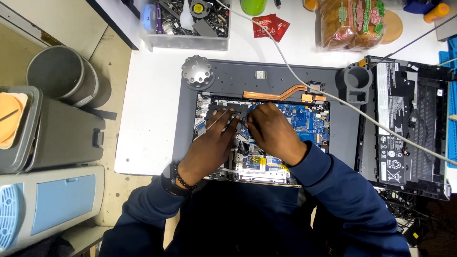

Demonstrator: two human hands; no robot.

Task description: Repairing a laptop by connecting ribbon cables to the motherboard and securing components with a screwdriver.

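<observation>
Fingers [227,116] of the left hand [209,147] are stretched forward and laid nearly together on the dark upper part of an opened laptop base [262,138], their tips resting on the black area beside the circuit board. Fingers [254,116] of the right hand [273,133] are curled downward and pressed close against the same spot, so that both sets of tips almost meet; whether anything is pinched between them cannot be told. The blue circuit board [307,119] is seen just to the right of the right hand, and a copper heat pipe [273,95] runs along the upper edge of the base. The base is placed on a dark grey work mat [185,123], which lies on the white tabletop [147,109]. A beaded bracelet [183,180] and a dark watch [167,183] are worn on the left wrist, and dark blue sleeves [342,190] cover both arms. A round silver knob [197,71] sits at the mat's upper left corner and a grey cup-shaped holder [357,83] at its upper right. A white cable [333,97] crosses the mat diagonally. A detached laptop cover with a black battery [404,123] lies to the right. A clear tray of small parts [185,24] stands farther back, a red packet [270,24] beside it.
</observation>
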